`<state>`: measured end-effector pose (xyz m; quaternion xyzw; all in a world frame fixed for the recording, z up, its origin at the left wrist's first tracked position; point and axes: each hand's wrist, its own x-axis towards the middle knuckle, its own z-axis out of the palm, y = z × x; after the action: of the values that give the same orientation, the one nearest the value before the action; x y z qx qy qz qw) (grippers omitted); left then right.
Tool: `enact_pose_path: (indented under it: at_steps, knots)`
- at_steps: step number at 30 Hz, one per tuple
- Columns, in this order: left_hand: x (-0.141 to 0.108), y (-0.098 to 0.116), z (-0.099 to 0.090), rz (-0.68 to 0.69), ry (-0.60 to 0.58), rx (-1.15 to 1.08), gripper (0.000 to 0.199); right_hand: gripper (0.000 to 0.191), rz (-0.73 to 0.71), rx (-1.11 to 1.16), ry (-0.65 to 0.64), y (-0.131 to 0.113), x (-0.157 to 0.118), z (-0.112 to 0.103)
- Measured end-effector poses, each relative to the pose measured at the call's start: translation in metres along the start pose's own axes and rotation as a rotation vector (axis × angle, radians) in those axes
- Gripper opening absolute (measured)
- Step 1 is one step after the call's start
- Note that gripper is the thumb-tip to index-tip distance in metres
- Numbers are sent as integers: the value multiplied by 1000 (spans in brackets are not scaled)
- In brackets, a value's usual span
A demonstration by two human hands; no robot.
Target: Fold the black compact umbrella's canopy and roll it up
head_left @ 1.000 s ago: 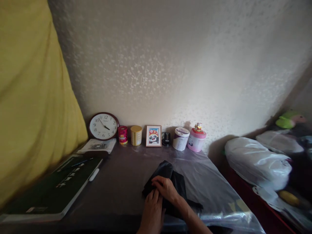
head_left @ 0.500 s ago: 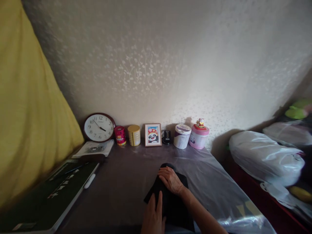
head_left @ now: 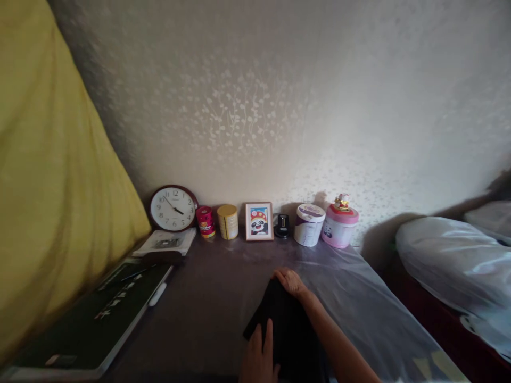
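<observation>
A piece of black cloth (head_left: 285, 330), perhaps a folded garment, lies at the near middle of the table. My right hand (head_left: 290, 281) is at its far end, fingers curled over the edge and closed on it; the fingertips are partly hidden. Nearer to me, my left hand (head_left: 261, 354) rests on the cloth's left part with its fingers stretched and apart. The near end of the cloth runs toward the bottom of the view.
Along the wall stand a clock (head_left: 174, 208), a pink tin (head_left: 206, 222), a yellow tin (head_left: 228, 222), a panda picture frame (head_left: 259, 221), a black device (head_left: 282, 226) and two tubs (head_left: 309, 225). A green board (head_left: 91, 324) lies left. White bags (head_left: 451, 260) sit right.
My right hand has gone from lying flat on the cloth to gripping its far edge. The rounded bit at that end no longer shows. The view has turned slightly left.
</observation>
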<state>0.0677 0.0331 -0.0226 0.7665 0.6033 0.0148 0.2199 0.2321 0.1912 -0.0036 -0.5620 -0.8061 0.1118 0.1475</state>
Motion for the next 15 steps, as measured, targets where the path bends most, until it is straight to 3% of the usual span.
enact_pose_path:
  at_steps: [7,13,15]
  knots:
    - [-10,4,-16,27,-1,-73,78,34,273,-170,118,-2,-14,-11]
    - [-18,4,-13,49,84,-86,74,31,509,-163,252,21,-76,-22]
    - [-20,4,-12,61,93,-87,73,28,467,-180,228,31,-100,-18]
